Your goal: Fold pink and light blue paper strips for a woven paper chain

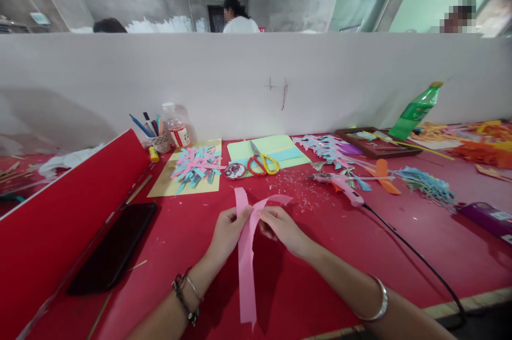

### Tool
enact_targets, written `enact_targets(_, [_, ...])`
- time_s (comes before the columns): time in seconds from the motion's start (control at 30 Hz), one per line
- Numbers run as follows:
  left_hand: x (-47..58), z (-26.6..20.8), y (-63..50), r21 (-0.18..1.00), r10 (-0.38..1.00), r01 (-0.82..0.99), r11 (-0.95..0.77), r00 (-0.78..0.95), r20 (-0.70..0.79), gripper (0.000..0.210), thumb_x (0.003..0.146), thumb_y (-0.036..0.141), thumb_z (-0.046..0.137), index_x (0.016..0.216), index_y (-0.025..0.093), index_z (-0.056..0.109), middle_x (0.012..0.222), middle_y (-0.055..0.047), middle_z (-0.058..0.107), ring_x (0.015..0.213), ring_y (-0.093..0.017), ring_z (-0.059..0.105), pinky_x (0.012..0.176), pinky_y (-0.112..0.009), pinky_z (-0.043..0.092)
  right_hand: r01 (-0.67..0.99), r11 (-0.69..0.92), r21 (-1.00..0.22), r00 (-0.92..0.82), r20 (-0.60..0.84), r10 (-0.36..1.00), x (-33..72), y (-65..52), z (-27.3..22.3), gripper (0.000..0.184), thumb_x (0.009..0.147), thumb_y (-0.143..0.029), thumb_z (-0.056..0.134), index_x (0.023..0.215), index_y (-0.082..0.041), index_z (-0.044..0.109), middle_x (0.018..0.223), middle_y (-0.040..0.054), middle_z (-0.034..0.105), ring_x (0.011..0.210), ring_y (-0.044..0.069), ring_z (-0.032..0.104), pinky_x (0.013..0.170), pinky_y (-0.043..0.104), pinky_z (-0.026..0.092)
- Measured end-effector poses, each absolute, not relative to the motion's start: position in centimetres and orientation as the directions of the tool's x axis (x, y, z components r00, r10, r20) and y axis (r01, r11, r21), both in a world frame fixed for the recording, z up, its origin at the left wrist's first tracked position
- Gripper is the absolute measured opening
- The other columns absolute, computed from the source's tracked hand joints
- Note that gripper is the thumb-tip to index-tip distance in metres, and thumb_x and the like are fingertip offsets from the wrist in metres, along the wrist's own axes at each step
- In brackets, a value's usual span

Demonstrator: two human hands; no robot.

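Note:
Between my two hands is a pink paper strip [247, 276], with its long end hanging toward me and two shorter ends pointing away. My left hand [231, 228] pinches it on the left, thumb on top. From the right, my right hand [282, 227] pinches the strip where a part of it bends off to the right. The fingertips partly hide where the paper parts or crosses. Beyond my hands lie scissors [263, 165] with red and yellow handles, on pale green and blue paper sheets [236, 152]. A small round item [234, 171] sits beside them.
A pink glue gun [348, 186] with a black cord lies right. Left are a black phone [114, 249] and a red upright board [76, 217]. Cut pink and blue strips [196, 166] pile on yellow paper. A green bottle [416, 110] leans at the back wall.

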State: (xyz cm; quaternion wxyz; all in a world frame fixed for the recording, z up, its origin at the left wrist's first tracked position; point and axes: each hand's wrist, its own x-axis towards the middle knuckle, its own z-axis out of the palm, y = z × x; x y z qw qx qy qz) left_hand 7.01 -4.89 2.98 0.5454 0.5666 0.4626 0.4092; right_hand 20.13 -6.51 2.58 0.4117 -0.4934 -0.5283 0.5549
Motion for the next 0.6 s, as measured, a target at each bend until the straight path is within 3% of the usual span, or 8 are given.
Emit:
enact_targets(0.23, [6.79, 2.49, -4.48, 0.994, 0.984, 0.105, 0.004, 0.179, -0.023, 0.039, 0.065, 0.047, 0.053, 0.049, 0.012, 0.047, 0.047, 0.005, 0.039, 0.047, -0.007, 0.034, 0.045, -0.018, 0.027, 0.097, -0.092, -0.991, -0.188, -0.109, 0.976, 20.11, -6.58, 2.56, 0.032, 0.075, -0.031, 0.038, 0.047, -0.016, 0.041, 0.037, -0.0059, 0.036, 0.033, 0.004, 0.029, 0.035, 0.017, 0.018])
enact_targets(0.37, [6.67, 2.8, -4.58, 0.998, 0.988, 0.02, 0.066, 0.142, -0.068, 0.036, 0.066, 0.047, 0.053, 0.056, 0.012, 0.052, 0.05, 0.004, 0.046, 0.048, -0.007, 0.039, 0.047, -0.018, 0.032, 0.071, -0.086, -0.994, -0.127, -0.095, 0.987, 20.2, -6.49, 2.6, 0.031, 0.074, -0.031, 0.04, 0.047, -0.016, 0.041, 0.036, -0.0062, 0.036, 0.033, 0.004, 0.029, 0.035, 0.018, 0.019])
enact_targets(0.5, [6.72, 3.25, -5.08, 0.989, 0.947, -0.012, 0.15, 0.29, -0.14, 0.034, 0.067, 0.045, 0.052, 0.068, 0.012, 0.058, 0.059, 0.0, 0.056, 0.06, -0.012, 0.05, 0.06, -0.021, 0.039, -0.009, -0.066, -0.998, -0.06, -0.066, 0.996, 20.41, -6.29, 2.55, 0.03, 0.074, -0.032, 0.041, 0.048, -0.017, 0.04, 0.037, -0.0065, 0.036, 0.034, 0.004, 0.029, 0.036, 0.018, 0.021])
enact_targets(0.6, [6.98, 3.26, -5.39, 0.986, 0.909, 0.074, 0.149, 0.383, -0.166, 0.04, 0.07, 0.048, 0.047, 0.062, 0.01, 0.059, 0.055, -0.002, 0.057, 0.056, -0.012, 0.051, 0.057, -0.022, 0.039, -0.038, -0.055, -0.998, -0.065, -0.052, 0.997, 20.48, -6.2, 2.53, 0.031, 0.074, -0.033, 0.04, 0.048, -0.016, 0.04, 0.039, -0.0059, 0.038, 0.035, 0.004, 0.03, 0.036, 0.019, 0.021])
